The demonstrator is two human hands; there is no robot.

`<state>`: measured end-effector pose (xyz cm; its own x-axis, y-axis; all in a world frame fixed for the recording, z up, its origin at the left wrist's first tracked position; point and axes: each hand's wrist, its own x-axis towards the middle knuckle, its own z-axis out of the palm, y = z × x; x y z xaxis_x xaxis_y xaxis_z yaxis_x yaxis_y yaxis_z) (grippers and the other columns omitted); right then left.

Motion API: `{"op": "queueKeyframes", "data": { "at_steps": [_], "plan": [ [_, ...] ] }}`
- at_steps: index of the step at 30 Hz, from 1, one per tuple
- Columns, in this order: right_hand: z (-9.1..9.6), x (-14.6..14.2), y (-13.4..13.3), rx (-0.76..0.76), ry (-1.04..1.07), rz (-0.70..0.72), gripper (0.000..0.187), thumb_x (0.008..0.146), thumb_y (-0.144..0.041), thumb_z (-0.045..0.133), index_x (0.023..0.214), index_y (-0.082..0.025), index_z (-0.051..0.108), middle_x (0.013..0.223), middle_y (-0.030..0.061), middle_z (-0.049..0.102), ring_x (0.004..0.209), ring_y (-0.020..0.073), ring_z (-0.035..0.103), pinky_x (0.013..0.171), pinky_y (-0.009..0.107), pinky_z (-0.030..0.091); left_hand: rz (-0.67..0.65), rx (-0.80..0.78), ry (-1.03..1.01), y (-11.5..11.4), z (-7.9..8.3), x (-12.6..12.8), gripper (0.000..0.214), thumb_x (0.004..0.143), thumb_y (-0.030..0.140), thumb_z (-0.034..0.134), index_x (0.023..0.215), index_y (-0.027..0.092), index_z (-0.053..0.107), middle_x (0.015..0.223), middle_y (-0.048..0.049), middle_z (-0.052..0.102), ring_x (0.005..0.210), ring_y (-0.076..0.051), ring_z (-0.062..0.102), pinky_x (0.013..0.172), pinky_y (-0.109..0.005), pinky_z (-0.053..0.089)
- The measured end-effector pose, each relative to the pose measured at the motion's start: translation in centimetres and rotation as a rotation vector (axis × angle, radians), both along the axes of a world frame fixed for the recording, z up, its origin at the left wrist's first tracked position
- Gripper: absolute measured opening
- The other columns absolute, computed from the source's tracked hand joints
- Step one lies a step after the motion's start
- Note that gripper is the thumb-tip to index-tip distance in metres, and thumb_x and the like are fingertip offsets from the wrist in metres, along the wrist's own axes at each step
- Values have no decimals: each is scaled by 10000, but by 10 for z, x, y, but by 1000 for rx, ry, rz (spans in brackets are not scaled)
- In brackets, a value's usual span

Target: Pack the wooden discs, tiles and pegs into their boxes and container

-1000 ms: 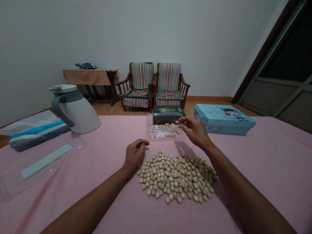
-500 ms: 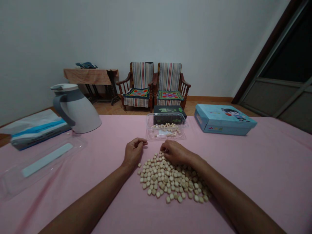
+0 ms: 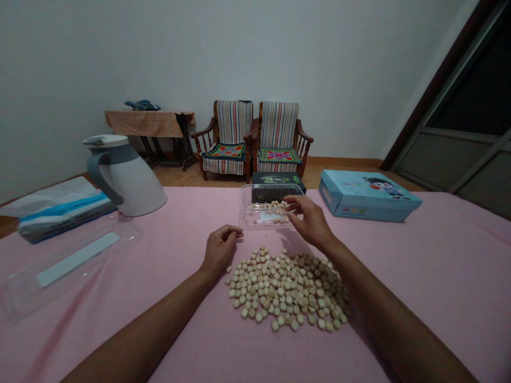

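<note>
Loose Cubes (image 3: 275, 290): Bulk on Surface (image 3: 191, 340), Smaller Share in Clear Tray (image 3: 246, 222)

Progress: judged by quantity, the work is at an early stage. A modest number of cubes lies in the clear tray; most form a broad, low heap on the surface, nearer the person.

Hands: the right hand (image 3: 313, 221) is at the tray's right side, thumb and fingers parted (no cube can be made out between them). The left hand (image 3: 219, 249) rests beside the heap's left edge, fingers curled close together; contact between thumb and fingers cannot be confirmed.

Materials: the cubes are pale, matte and wood-like, with rounded corners. The tray is thin, glossy, transparent plastic, rectangular. Pink cloth with soft creases covers the surface.

Surroundings: a dark box (image 3: 268, 179) stands behind the tray and a light-blue printed carton (image 3: 355, 198) to its right. At left are a smooth white-and-grey jug (image 3: 139, 183), a soft plastic-wrapped packet (image 3: 66, 218) and a shallow clear shell (image 3: 130, 234).
</note>
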<state>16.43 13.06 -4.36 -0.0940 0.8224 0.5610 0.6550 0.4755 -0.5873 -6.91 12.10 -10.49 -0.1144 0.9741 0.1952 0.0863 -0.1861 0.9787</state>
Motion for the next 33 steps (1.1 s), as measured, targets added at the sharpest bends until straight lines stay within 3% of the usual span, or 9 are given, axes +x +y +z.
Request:
{"op": "queueKeyframes", "data": {
  "at_steps": [2, 5, 9, 13, 17, 26, 30, 33],
  "plan": [
    [1, 1, 1, 13, 52, -4, 234, 745, -101, 521, 951, -159, 616, 889, 51, 633, 725, 131, 581, 677, 263, 452, -5, -4, 0, 0, 0, 0, 170, 660, 256, 554, 710, 133, 660, 697, -52, 677, 672, -165, 640, 660, -283, 511],
    [-10, -6, 0, -62, -69, 139, 165, 748, -75, 524, 833, -157, 640, 780, 36, 642, 698, 135, 570, 665, 257, 442, -7, -6, 3, -1, 1, 0, 166, 665, 250, 553, 711, 132, 660, 699, -54, 677, 682, -168, 641, 666, -286, 514],
    [-32, -24, -6, -121, -322, 412, 246, 772, -46, 505, 940, -148, 653, 897, 79, 645, 837, 159, 567, 751, 270, 423, -13, -10, 7, -2, 2, 0, 159, 668, 247, 558, 709, 131, 659, 702, -51, 672, 682, -167, 643, 671, -287, 518],
    [-41, -35, -15, -205, -509, 511, 232, 811, -85, 491, 958, -158, 654, 928, 87, 615, 866, 164, 539, 731, 250, 394, -24, -9, 8, -2, 3, 0, 148, 665, 236, 562, 704, 131, 659, 699, -47, 670, 677, -164, 646, 672, -285, 519],
    [-40, -36, -18, -282, -563, 455, 217, 793, -56, 476, 914, -145, 633, 918, 81, 587, 830, 147, 515, 698, 233, 365, -31, -8, 4, -3, 3, 1, 148, 664, 231, 560, 708, 131, 660, 696, -48, 676, 685, -166, 646, 678, -288, 524],
    [-33, -31, -20, -309, -450, 425, 116, 774, -95, 529, 849, -148, 600, 848, 53, 583, 756, 132, 507, 660, 229, 362, -26, -18, 25, -4, 6, 1, 144, 666, 231, 562, 700, 133, 663, 688, -43, 675, 685, -167, 646, 681, -289, 526],
    [-23, -23, -12, -225, -387, 365, 116, 720, -65, 565, 787, -151, 605, 773, 35, 591, 721, 132, 519, 657, 238, 384, -29, -16, 15, -4, 5, 2, 141, 671, 227, 561, 701, 135, 663, 690, -43, 676, 681, -165, 649, 677, -285, 526],
    [-11, -12, -4, -88, -106, 175, 212, 721, -70, 567, 909, -160, 605, 861, 45, 613, 727, 125, 562, 678, 251, 431, -37, -17, 9, -3, 3, 2, 137, 668, 213, 556, 709, 135, 661, 691, -47, 681, 692, -168, 651, 685, -288, 527]
  ]
}}
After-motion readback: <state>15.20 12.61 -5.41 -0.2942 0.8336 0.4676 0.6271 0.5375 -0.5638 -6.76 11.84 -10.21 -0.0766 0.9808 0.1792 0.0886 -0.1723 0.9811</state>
